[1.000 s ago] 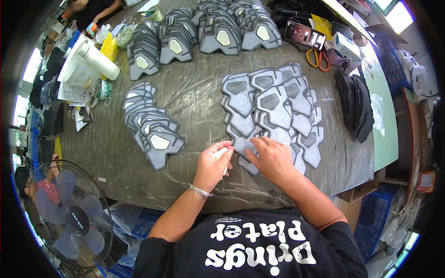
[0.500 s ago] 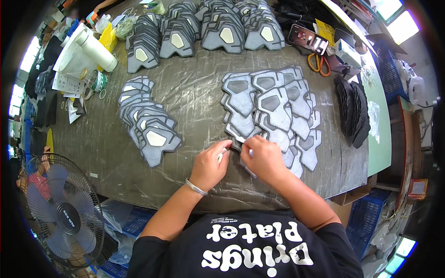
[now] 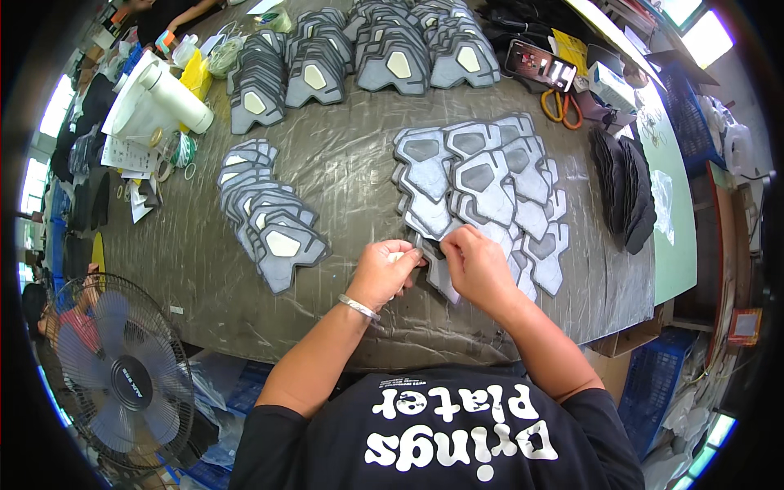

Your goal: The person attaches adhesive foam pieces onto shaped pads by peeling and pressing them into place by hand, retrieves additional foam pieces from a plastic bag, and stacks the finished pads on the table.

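At the near-left edge of the spread of grey pads, I watch the left hand, its fingers curled around a small white piece; just beside it over that edge, the right hand has its fingers drawn together, but from here I cannot tell whether the tips pinch anything. Left of the spread I have a curved row of white-centred pads, and right of it some black pieces. Beyond it I see scissors and a phone rightward, stacked pads leftward.
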Demonstrator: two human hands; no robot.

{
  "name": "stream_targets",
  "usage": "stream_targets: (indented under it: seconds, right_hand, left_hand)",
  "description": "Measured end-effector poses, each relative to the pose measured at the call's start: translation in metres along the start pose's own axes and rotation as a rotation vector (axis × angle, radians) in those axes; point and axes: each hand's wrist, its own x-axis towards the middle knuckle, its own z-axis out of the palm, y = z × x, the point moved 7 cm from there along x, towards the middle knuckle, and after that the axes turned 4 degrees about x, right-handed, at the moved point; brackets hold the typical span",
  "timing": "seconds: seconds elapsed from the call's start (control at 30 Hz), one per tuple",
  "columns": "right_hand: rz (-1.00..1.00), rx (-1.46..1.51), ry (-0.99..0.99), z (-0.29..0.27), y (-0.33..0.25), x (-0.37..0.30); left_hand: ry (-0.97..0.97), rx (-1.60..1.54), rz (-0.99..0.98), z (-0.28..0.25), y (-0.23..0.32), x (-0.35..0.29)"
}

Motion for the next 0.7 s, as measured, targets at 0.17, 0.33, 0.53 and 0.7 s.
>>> stream_targets:
  seconds: [0.17, 0.33, 0.53, 0.7]
  right_hand:
    - [0.061, 0.098, 0.183, -0.015, 0.011, 0.011]
    - [0.149, 0.052, 0.387, -0.066, 0.037, 0.028]
    - [0.008, 0.192, 0.246, -0.056, 0.014, 0.033]
    - [0.064, 0.105, 0.384, -0.047, 0.01, 0.022]
  left_hand:
    - [0.091, 0.185, 0.11, -0.001, 0.006, 0.011]
    - [0.204, 0.156, 0.052, -0.012, -0.001, -0.001]
    - [0.112, 0.11, -0.005, -0.019, -0.002, -0.008]
    - [0.167, 0.327, 0.201, -0.021, -0.001, -0.01]
